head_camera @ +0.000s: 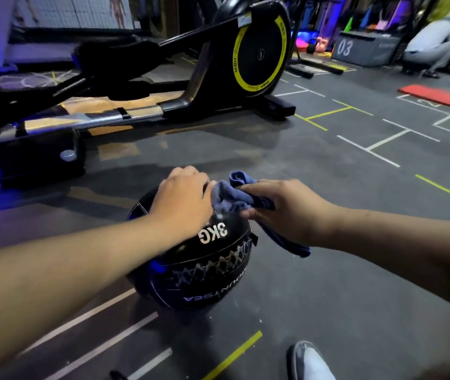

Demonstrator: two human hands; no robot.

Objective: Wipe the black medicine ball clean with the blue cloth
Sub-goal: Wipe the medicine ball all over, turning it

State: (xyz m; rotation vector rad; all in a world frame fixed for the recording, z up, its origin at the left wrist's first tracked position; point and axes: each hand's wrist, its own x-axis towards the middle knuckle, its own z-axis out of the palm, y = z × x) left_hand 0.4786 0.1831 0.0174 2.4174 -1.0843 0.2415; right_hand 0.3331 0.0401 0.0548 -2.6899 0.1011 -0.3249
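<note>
On the grey gym floor (314, 270) in front of an elliptical trainer (256, 53) we note the black medicine ball (204, 272), left hand (182, 201) laid over its top, finger grip not discernible, right hand (281, 212) clutching the bunched blue cloth (232, 193) at its crown.

Gym surroundings
Exercise machine (256, 56) with yellow-ringed wheel at 12 o'clock; box marked 03 (366, 49) at 1; red mat (438, 97) at 2; shoe (311, 363) at 5.

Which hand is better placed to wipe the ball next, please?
The right hand: it grips the cloth against the top of the ball, while the left hand only rests on the ball, steadying it.
</note>
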